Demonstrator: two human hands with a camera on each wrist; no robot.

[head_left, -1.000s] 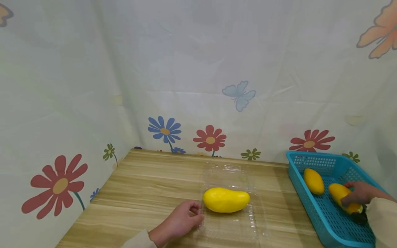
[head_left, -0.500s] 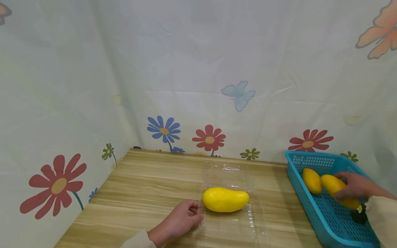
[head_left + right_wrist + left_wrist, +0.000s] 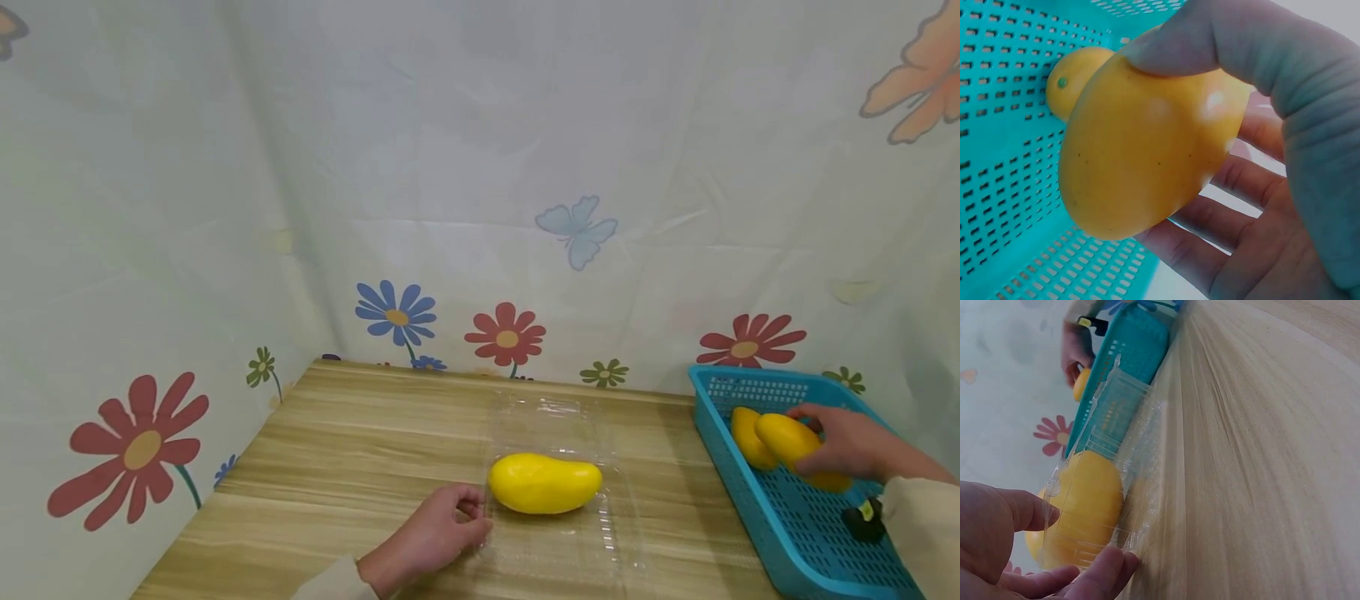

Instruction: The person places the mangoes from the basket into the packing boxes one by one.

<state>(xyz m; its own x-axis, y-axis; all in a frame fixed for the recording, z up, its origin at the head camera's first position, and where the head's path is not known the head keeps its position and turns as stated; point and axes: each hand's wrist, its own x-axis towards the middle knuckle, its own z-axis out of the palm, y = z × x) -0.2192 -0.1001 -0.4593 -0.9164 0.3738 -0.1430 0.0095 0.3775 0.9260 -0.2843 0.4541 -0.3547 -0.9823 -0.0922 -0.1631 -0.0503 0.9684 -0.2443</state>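
My right hand (image 3: 847, 442) grips an orange-yellow mango (image 3: 795, 443) inside the blue basket, thumb on one side and fingers on the other; the right wrist view shows the held mango (image 3: 1154, 144) close up. Behind it another mango (image 3: 746, 433) lies in the basket, partly hidden. On the table, a clear plastic clamshell box (image 3: 555, 546) lies unfolded with a larger bright yellow mango (image 3: 545, 483) in it. My left hand (image 3: 438, 529) pinches the box's left edge; the left wrist view shows its thumb (image 3: 1038, 511) against the clear wall.
The blue perforated basket (image 3: 738, 492) stands at the table's right side, near the back curtain. A dark roundish thing with a pale green top (image 3: 865, 521) lies in it. Flower-printed curtain (image 3: 465, 167) closes off the back and left of the wooden table (image 3: 360, 442).
The right hand has lifted the mango off the basket floor and moved it left and up, in front of the other mango. More of the dark thing shows. The left hand stays put.
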